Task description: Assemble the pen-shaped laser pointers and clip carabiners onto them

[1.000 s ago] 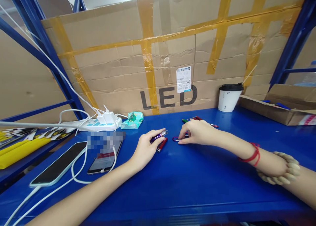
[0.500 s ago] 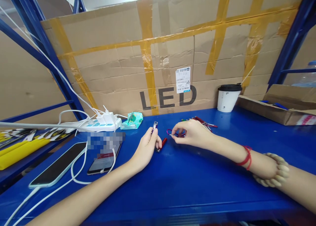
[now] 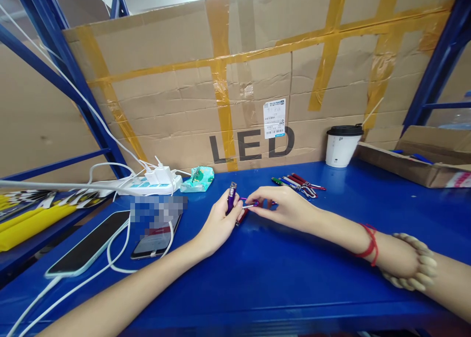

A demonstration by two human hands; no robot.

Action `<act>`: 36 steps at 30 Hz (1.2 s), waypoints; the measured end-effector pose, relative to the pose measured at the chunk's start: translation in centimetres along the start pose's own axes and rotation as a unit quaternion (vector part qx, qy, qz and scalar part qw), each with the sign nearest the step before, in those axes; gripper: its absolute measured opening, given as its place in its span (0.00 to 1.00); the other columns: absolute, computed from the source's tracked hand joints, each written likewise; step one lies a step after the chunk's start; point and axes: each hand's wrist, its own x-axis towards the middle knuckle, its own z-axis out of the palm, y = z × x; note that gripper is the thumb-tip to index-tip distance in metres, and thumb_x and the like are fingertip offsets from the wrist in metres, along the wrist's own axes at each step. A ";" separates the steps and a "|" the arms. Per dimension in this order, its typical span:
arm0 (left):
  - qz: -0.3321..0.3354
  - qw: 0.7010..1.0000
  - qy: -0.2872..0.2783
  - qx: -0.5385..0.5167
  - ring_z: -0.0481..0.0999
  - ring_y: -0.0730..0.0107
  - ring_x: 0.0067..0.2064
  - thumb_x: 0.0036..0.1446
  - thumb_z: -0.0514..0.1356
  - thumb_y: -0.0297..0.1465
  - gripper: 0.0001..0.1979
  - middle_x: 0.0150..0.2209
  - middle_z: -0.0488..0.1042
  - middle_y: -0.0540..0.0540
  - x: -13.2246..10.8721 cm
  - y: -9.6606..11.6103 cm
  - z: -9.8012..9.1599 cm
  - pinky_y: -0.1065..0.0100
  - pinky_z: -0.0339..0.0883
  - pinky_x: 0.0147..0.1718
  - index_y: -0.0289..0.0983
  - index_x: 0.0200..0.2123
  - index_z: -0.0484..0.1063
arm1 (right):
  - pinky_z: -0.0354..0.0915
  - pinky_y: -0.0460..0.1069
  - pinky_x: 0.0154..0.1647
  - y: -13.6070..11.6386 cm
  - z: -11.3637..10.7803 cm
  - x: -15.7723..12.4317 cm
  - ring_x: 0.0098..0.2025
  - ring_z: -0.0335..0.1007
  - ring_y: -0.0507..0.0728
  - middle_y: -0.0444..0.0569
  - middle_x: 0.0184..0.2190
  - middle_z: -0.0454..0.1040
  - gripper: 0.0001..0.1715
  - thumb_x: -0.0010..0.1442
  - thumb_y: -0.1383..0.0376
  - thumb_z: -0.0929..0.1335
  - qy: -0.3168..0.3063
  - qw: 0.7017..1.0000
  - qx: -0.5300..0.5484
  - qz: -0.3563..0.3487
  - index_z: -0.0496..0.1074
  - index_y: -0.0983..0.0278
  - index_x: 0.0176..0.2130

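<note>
My left hand [image 3: 219,226] is closed round a small purple metal tube [image 3: 231,202] with a silver end, held upright like a mini flashlight; its lower part is hidden by the fingers. Between the thumb and fingers of my right hand [image 3: 287,205] is a purple carabiner [image 3: 253,203] with a silver gate. The carabiner's left end reaches the fingertips of my left hand; whether it is hooked to the tube I cannot tell. A red tube [image 3: 241,219] lies on the blue table [image 3: 272,273], partly hidden behind my left hand.
Several coloured tubes with clips [image 3: 300,182] lie beyond my right hand. A lidded paper cup [image 3: 342,148] and an open cardboard box [image 3: 423,163] stand at right. Two phones [image 3: 90,244] with white cables, a power strip [image 3: 154,182] and a green packet [image 3: 198,179] are at left.
My right hand has moved left, bringing the carabiner up to my left hand. The red tube is more covered now, and the tubes at the back show more.
</note>
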 end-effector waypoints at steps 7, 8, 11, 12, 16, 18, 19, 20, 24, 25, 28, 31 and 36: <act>-0.008 1.000 0.001 -0.001 0.56 0.79 0.25 0.58 0.52 0.36 0.11 0.24 0.54 0.56 0.2 -0.3 -0.1 0.73 0.54 0.27 0.38 0.28 0.52 | 0.68 0.50 0.37 -0.6 0.6 -0.2 0.37 0.72 0.57 0.54 0.38 0.74 0.18 0.62 0.66 0.61 -0.016 0.992 -0.126 -0.007 0.67 0.68 0.51; -0.011 1.000 -0.006 -0.001 0.56 0.79 0.25 0.58 0.52 0.36 0.11 0.24 0.53 0.56 0.2 -0.4 -0.1 0.73 0.54 0.27 0.38 0.28 0.53 | 0.68 0.51 0.36 -0.6 0.7 -0.2 0.37 0.71 0.58 0.54 0.37 0.73 0.18 0.63 0.66 0.60 -0.026 0.989 -0.146 -0.022 0.67 0.69 0.51; -0.019 0.999 -0.031 0.000 0.56 0.79 0.26 0.59 0.51 0.36 0.11 0.24 0.55 0.56 0.1 -0.5 0.0 0.73 0.54 0.27 0.38 0.28 0.53 | 0.67 0.50 0.32 -0.4 0.8 -0.2 0.34 0.70 0.57 0.53 0.34 0.72 0.18 0.64 0.65 0.59 -0.052 0.983 -0.167 -0.053 0.66 0.69 0.51; -0.019 0.999 -0.038 -0.002 0.56 0.79 0.26 0.59 0.51 0.37 0.11 0.24 0.55 0.56 0.1 -0.5 0.0 0.73 0.54 0.27 0.38 0.28 0.53 | 0.67 0.49 0.32 -0.4 0.8 -0.2 0.33 0.69 0.56 0.53 0.34 0.71 0.18 0.64 0.65 0.59 -0.061 0.983 -0.164 -0.058 0.66 0.69 0.50; -0.019 0.999 -0.038 0.003 0.54 0.80 0.26 0.59 0.51 0.38 0.13 0.24 0.53 0.56 0.0 -0.5 0.0 0.74 0.54 0.26 0.38 0.27 0.52 | 0.64 0.48 0.31 -0.5 0.8 -0.1 0.30 0.67 0.54 0.51 0.30 0.70 0.14 0.64 0.64 0.59 -0.092 0.981 -0.160 -0.054 0.70 0.69 0.39; -0.024 0.999 -0.027 0.007 0.54 0.80 0.25 0.59 0.51 0.38 0.13 0.24 0.52 0.57 0.0 -0.4 0.0 0.74 0.53 0.26 0.38 0.27 0.52 | 0.62 0.47 0.31 -0.6 0.8 0.0 0.29 0.65 0.53 0.50 0.29 0.69 0.13 0.64 0.64 0.59 -0.102 0.982 -0.155 -0.042 0.69 0.68 0.36; -0.026 0.999 -0.022 0.005 0.54 0.80 0.25 0.59 0.51 0.38 0.13 0.24 0.52 0.57 0.0 -0.4 0.0 0.74 0.53 0.25 0.38 0.27 0.52 | 0.62 0.47 0.31 -0.6 0.8 0.0 0.29 0.65 0.53 0.49 0.29 0.69 0.13 0.64 0.64 0.59 -0.107 0.983 -0.144 -0.035 0.69 0.68 0.36; -0.028 0.999 -0.017 0.001 0.54 0.80 0.25 0.59 0.52 0.38 0.13 0.24 0.52 0.57 0.0 -0.4 0.0 0.74 0.53 0.25 0.38 0.27 0.52 | 0.61 0.46 0.30 -0.7 0.8 0.0 0.28 0.64 0.52 0.48 0.28 0.68 0.12 0.64 0.64 0.60 -0.111 0.985 -0.129 -0.028 0.69 0.68 0.36; -0.034 0.999 -0.012 -0.007 0.55 0.81 0.25 0.58 0.52 0.36 0.12 0.25 0.53 0.56 0.1 -0.2 0.0 0.74 0.54 0.25 0.38 0.27 0.52 | 0.57 0.44 0.27 -0.8 0.8 0.0 0.24 0.61 0.50 0.45 0.25 0.66 0.12 0.63 0.64 0.61 -0.125 0.989 -0.075 -0.007 0.69 0.67 0.33; -0.033 0.999 -0.015 -0.004 0.55 0.81 0.25 0.58 0.52 0.35 0.12 0.25 0.53 0.56 0.1 -0.2 0.0 0.75 0.54 0.25 0.38 0.27 0.52 | 0.56 0.44 0.27 -0.8 0.8 -0.1 0.24 0.60 0.49 0.44 0.24 0.65 0.11 0.63 0.64 0.61 -0.124 0.990 -0.069 -0.006 0.69 0.67 0.32; -0.023 1.000 -0.014 0.013 0.55 0.80 0.25 0.58 0.52 0.35 0.11 0.25 0.54 0.56 0.1 -0.2 0.0 0.75 0.54 0.25 0.38 0.27 0.53 | 0.55 0.44 0.26 -0.7 0.9 -0.1 0.23 0.58 0.49 0.44 0.23 0.64 0.11 0.62 0.66 0.62 -0.116 0.992 -0.050 -0.004 0.69 0.67 0.31; -0.013 1.000 -0.009 0.013 0.56 0.80 0.25 0.59 0.52 0.34 0.11 0.25 0.54 0.56 0.0 -0.1 0.0 0.74 0.55 0.26 0.38 0.27 0.53 | 0.55 0.44 0.26 -0.7 1.0 -0.1 0.23 0.58 0.49 0.44 0.23 0.64 0.11 0.62 0.65 0.62 -0.111 0.993 -0.030 -0.001 0.69 0.67 0.31; -0.011 1.000 -0.004 -0.001 0.56 0.80 0.25 0.59 0.52 0.34 0.11 0.24 0.54 0.56 0.0 0.2 0.2 0.75 0.56 0.26 0.38 0.27 0.52 | 0.56 0.44 0.27 -0.5 1.1 -0.2 0.24 0.58 0.49 0.44 0.24 0.64 0.13 0.63 0.63 0.61 -0.098 0.995 -0.017 0.000 0.69 0.67 0.33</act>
